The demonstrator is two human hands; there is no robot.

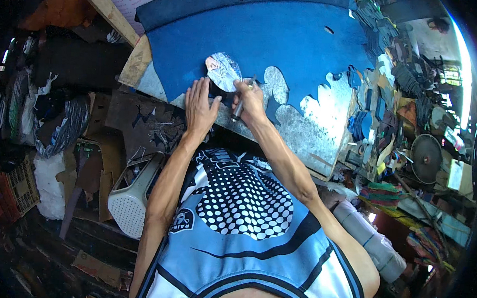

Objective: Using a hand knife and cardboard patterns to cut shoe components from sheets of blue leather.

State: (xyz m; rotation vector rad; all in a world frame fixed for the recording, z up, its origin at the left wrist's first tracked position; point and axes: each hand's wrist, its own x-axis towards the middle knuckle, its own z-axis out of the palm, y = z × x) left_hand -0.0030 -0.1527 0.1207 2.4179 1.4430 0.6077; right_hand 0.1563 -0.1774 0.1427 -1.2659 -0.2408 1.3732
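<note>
A large blue foam-like sheet (266, 34) lies over a metal-topped table (311, 145), its near edge cut into rounded scallops. On it rests a shiny, sole-shaped template (225, 71) with a silvery, patterned face. My left hand (200, 106) lies flat at the sheet's near edge, fingers stretched toward the template's lower left side. My right hand (249, 101) is closed around a slim tool with a metal handle (238, 110), close to the template's lower right end. The tool's working tip is too small to make out.
Dark offcuts (377, 29) pile up along the table's right side, with blue pieces (361, 124) below. A round fan (426, 158) stands farther right. Left of me are a white plastic stool (129, 210) and a crate (21, 183). A wooden beam (108, 10) borders the far left.
</note>
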